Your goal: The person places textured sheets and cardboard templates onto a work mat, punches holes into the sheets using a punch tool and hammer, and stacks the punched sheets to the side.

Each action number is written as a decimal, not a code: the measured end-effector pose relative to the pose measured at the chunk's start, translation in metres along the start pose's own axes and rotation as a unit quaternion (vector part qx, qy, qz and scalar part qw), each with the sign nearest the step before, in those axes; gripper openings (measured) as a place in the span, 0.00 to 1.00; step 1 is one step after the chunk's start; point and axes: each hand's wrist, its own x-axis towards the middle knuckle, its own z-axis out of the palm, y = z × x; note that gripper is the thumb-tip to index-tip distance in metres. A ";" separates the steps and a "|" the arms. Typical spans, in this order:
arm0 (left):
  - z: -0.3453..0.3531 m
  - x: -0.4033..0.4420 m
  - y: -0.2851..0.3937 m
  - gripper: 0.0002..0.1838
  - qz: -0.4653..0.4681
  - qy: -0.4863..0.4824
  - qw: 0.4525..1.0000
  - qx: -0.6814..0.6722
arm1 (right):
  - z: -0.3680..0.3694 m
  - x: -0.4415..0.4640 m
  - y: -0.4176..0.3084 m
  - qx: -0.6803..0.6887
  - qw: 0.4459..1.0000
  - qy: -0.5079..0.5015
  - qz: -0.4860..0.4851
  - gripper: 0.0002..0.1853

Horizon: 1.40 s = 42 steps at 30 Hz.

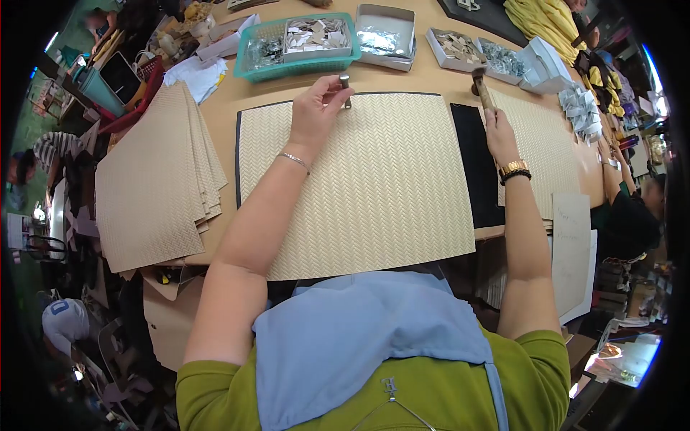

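Observation:
A cream woven sheet [374, 187] with a dark edge along its left and top lies in front of me. My left hand [316, 109] pinches a short metal rod [345, 90], held upright at the sheet's top edge. To the right, my right hand [499, 133] is wrapped round the handle of a hammer [486, 92], its head raised near the top of a black strip. The black strip [474, 161] lies between this sheet and another woven sheet [543, 151] at the right.
Stacked woven sheets [147, 183] lie at the left. Behind are a teal basket [295, 68], a white box [386, 29] with small silvery parts, and a box of flat pieces [454, 49]. A labelled card [570, 251] is at the right. Other people sit along both sides.

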 end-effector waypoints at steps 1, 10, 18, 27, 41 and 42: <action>0.001 0.000 -0.001 0.12 -0.004 0.000 1.000 -0.009 | -0.010 -0.004 -0.018 0.028 0.999 -0.031 0.016 0.25; 0.002 0.000 0.010 0.11 -0.082 -0.008 0.997 -0.004 | -0.038 -0.048 -0.171 0.291 0.925 -0.192 -0.150 0.19; 0.001 0.001 0.010 0.11 -0.055 -0.018 0.998 0.001 | -0.058 -0.042 -0.216 0.140 0.932 -0.180 -0.282 0.16; 0.003 0.000 0.007 0.11 -0.046 -0.028 0.998 0.028 | -0.019 -0.059 -0.188 0.047 0.936 -0.243 -0.249 0.17; -0.128 0.004 -0.005 0.17 -0.004 0.111 0.989 0.098 | -0.002 -0.106 -0.092 -0.146 0.958 -0.021 -0.244 0.31; -0.147 -0.012 0.027 0.23 -0.104 0.118 0.960 0.231 | 0.013 -0.126 -0.094 -0.200 0.950 -0.028 -0.237 0.35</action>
